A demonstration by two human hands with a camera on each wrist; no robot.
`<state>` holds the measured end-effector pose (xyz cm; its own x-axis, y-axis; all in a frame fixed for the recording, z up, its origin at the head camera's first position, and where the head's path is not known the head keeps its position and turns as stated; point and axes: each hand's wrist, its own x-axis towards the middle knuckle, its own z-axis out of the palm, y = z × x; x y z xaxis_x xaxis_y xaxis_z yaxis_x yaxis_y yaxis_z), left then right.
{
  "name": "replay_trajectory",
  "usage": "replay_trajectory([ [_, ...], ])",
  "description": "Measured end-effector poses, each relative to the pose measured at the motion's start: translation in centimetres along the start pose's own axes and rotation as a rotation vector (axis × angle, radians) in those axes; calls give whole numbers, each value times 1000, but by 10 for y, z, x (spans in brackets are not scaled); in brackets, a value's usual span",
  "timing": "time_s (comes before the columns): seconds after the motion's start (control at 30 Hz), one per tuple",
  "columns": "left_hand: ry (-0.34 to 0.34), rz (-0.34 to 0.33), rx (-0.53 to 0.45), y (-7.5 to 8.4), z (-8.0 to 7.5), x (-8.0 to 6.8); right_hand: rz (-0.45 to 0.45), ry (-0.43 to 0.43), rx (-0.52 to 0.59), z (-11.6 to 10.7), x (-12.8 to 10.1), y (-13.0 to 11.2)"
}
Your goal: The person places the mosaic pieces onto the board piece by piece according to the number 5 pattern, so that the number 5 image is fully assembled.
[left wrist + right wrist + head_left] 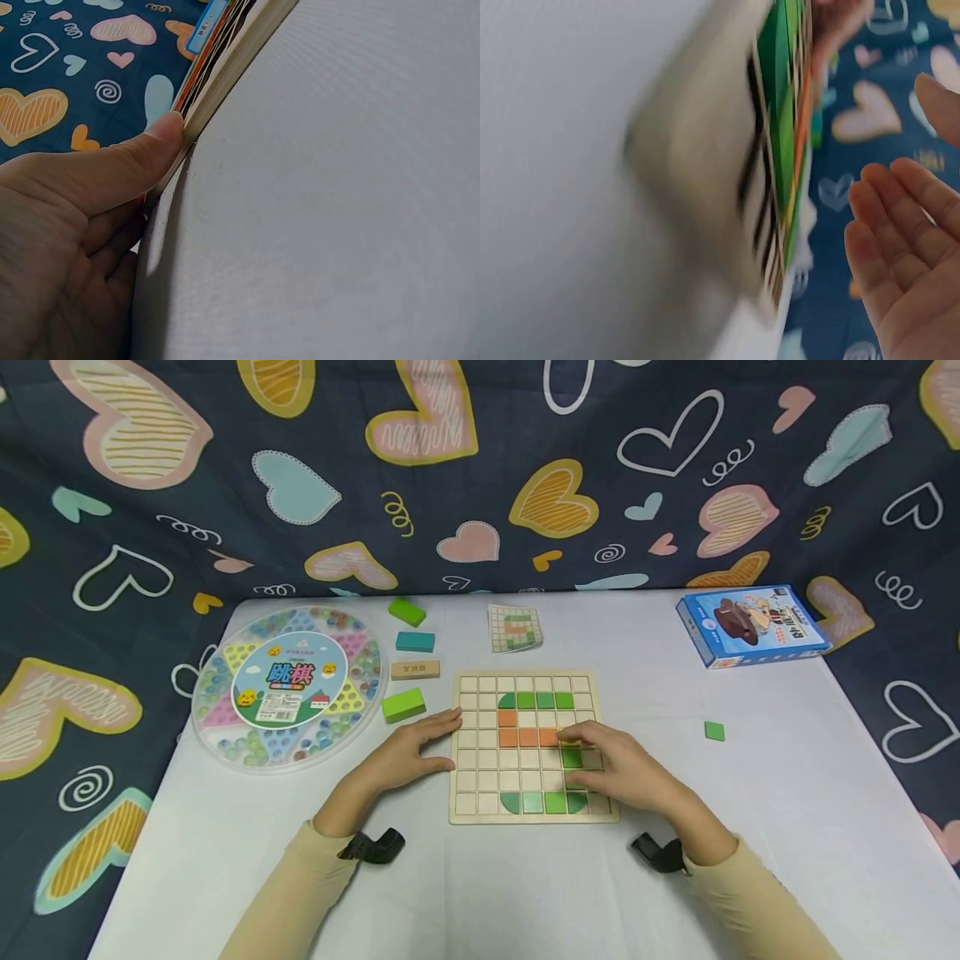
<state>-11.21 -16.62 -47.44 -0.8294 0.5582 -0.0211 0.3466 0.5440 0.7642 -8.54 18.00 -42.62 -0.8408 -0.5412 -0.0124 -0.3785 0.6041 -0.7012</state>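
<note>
A square wooden grid board (480,777) lies on the white table with green and orange tiles set in its cells. Orange tiles (528,737) run across its middle, and green tiles (544,700) line an upper row. My left hand (405,752) rests against the board's left edge, thumb and fingers spread apart. In the left wrist view its thumb (157,139) touches the edge. Over the board's right side is my right hand (630,768), covering some cells. Its fingers (900,232) look extended and apart from the board in the right wrist view, with nothing held.
One loose green tile (715,731) lies right of the board. Behind the board is a small pattern card (504,631). A round Chinese checkers set (288,681) and several blocks, including a teal one (416,642), stand left. A blue box (753,625) sits back right.
</note>
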Motion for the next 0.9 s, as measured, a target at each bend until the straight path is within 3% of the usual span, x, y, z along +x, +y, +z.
replay_trajectory([
  [0.3, -5, 10, 6, 0, 0, 1, 125, 207, -17, -43, -30, 49],
  [0.5, -10, 6, 1, 0, -1, 1, 238, 291, -37, -67, -55, 79],
  [0.7, -8, 9, 0, 0, 0, 1, 375, 289, -36, -90, -79, 105],
  [0.9, -13, -12, -7, -1, 0, 0, 520, 159, -70, -104, -88, 121],
])
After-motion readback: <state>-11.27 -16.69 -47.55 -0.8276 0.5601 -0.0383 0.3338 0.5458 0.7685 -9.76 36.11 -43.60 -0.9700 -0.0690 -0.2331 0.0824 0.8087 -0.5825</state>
